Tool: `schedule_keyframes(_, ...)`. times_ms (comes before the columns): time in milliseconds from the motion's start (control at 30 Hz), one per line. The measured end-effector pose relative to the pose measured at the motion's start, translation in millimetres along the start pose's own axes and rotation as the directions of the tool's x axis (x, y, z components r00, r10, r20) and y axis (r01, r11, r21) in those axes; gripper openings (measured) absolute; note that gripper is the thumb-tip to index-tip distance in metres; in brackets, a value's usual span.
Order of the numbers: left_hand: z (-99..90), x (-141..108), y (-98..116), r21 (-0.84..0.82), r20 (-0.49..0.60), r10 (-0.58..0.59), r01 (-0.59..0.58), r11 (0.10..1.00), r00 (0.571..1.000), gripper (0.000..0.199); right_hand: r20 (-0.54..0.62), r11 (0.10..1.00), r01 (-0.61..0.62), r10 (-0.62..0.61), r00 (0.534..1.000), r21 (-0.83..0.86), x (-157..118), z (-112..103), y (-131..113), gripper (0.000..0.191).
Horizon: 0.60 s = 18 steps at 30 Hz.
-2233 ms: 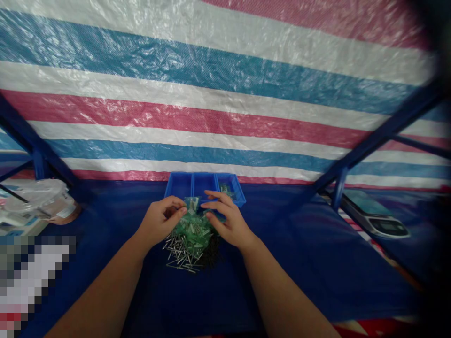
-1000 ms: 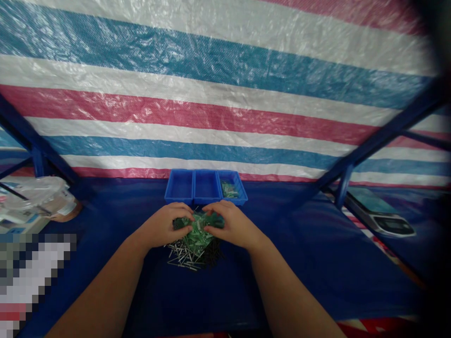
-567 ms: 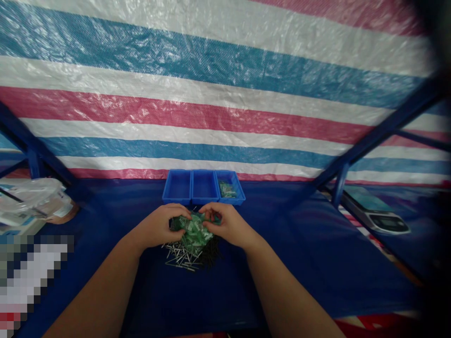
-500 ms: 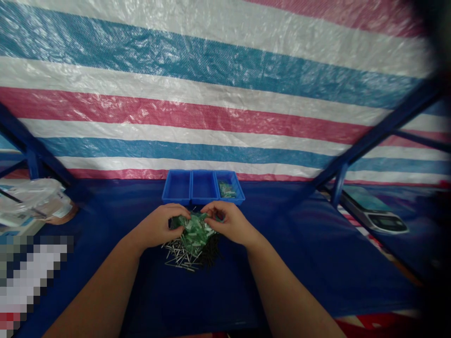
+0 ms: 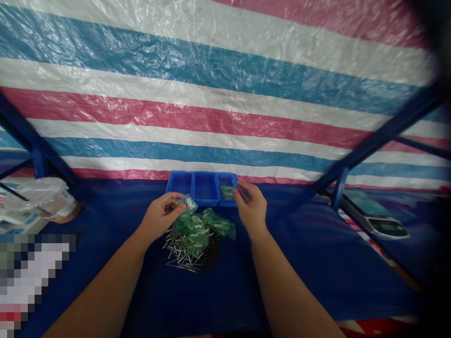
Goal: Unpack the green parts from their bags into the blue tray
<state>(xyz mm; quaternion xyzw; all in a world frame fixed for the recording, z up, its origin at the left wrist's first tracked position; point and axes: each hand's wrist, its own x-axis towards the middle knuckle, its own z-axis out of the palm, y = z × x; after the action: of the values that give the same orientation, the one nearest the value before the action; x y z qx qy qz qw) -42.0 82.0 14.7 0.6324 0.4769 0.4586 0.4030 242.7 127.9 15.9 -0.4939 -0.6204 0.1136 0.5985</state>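
Note:
My left hand [image 5: 164, 211] pinches a small clear plastic packet [image 5: 189, 203] between thumb and fingers, above the left side of the pile. My right hand [image 5: 252, 204] is at the right end of the blue three-part tray [image 5: 205, 204], thumb and forefinger slightly apart; nothing shows between them. Green-tinted plastic packets [image 5: 197, 232] lie heaped between my hands. Under them are thin silver metal pins [image 5: 179, 251] on the left and dark pins [image 5: 213, 253] on the right. More green packets [image 5: 227, 191] lie in the tray's right compartment; its left and middle compartments hold nothing visible.
A digital scale [image 5: 382, 220] stands at the right. Clear plastic tubs [image 5: 42, 199] are at the left. Blue metal posts [image 5: 340, 188] rise on both sides, and a striped plastic sheet [image 5: 211, 112] hangs behind the blue table surface [image 5: 197, 300].
My right hand has moved right and up from the pile to the tray's right compartment. My left hand has lifted slightly with a packet. The green packets now lie loosely spread.

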Motion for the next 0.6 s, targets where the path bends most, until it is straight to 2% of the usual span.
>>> schedule_keyframes(133,2.2,1,1,-0.135,-0.010,-0.041,0.039,0.990,0.999,0.039,0.124,0.981,0.136,-0.118,0.985,-0.140,-3,1,-11,0.011)
schedule_keyframes(267,4.9,0,2,-0.149,-0.001,-0.041,0.040,0.988,0.999,0.030,0.246,0.977,0.200,-0.177,0.953,-0.074,-9,3,-31,0.010)
schedule_keyframes(333,7.0,0,3,-0.137,0.010,-0.030,0.031,0.990,0.999,0.027,0.373,0.971,0.240,-0.231,0.899,0.023,-15,5,-42,0.016)
schedule_keyframes(400,9.5,-1,3,-0.139,0.024,-0.023,0.026,0.990,0.999,0.027,0.504,0.954,0.268,-0.298,0.810,0.134,-21,7,-53,0.024)
schedule_keyframes(467,11.9,-2,3,-0.149,0.041,-0.018,0.024,0.989,0.999,0.028,0.584,0.941,0.269,-0.338,0.738,0.205,-26,10,-61,0.030)
schedule_keyframes(533,13.6,-3,5,-0.165,0.056,-0.011,0.020,0.986,0.998,0.028,0.612,0.941,0.251,-0.339,0.715,0.228,-30,12,-65,0.032)
schedule_keyframes(600,14.5,-4,7,-0.192,0.074,0.001,0.014,0.981,0.997,0.027,0.613,0.947,0.234,-0.322,0.722,0.222,-31,13,-65,0.032)
